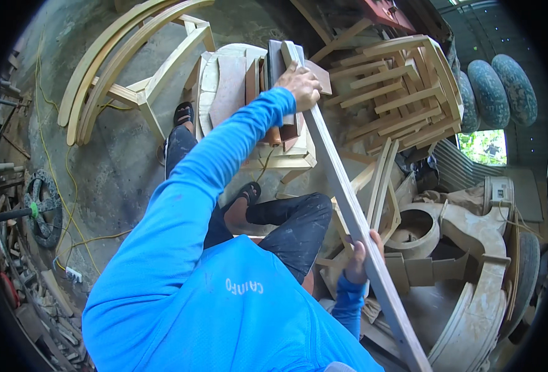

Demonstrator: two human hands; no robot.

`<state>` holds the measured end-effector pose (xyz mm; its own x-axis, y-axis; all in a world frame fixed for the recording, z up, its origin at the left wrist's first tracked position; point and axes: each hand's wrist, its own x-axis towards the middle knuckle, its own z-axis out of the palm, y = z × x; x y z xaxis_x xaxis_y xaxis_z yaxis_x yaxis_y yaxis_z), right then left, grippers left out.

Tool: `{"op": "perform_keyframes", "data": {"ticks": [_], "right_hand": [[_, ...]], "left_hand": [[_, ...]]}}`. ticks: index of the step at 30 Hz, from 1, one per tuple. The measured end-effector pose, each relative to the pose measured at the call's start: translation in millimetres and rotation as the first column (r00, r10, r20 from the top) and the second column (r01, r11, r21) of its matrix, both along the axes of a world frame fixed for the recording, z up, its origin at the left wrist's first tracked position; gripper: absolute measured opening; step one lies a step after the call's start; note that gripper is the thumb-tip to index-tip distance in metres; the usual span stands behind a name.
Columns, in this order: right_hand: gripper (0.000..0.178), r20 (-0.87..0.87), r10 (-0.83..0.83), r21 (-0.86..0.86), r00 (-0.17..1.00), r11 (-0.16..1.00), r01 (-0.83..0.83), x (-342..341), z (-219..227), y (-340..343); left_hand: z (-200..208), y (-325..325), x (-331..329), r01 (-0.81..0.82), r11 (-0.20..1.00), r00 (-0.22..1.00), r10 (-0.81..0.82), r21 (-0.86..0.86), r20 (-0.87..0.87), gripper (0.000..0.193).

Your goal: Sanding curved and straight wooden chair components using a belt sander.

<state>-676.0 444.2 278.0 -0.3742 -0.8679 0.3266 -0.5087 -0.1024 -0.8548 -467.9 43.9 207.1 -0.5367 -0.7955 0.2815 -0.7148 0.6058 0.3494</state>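
Long pale wooden plank gripped near far end by left hand, mid-length by right hand; axis diagonal, far-left to near-right.

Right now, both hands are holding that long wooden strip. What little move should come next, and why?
Probably slide the long wooden strip a little further forward. The left hand presses its far end against the pile of wooden pieces on the low stand, while the right hand grips it lower down. Much of the strip trails back past the right hand, unsupported.
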Motion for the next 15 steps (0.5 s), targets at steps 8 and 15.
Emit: {"op": "perform_keyframes", "data": {"ticks": [8, 15], "right_hand": [[0.065, -0.143, -0.114, 0.027, 0.983, 0.992, 0.12, -33, 172, 47], [0.064, -0.3, -0.002, 0.027, 0.954, 1.0, 0.011, -55, 320, -58]], "left_hand": [[32, 105, -28, 0.005, 0.974, 0.97, 0.049, 0.225, -0.237, 0.044], [75, 83, -23, 0.152, 0.887, 0.955, -0.017, 0.437, -0.297, 0.043]]}}
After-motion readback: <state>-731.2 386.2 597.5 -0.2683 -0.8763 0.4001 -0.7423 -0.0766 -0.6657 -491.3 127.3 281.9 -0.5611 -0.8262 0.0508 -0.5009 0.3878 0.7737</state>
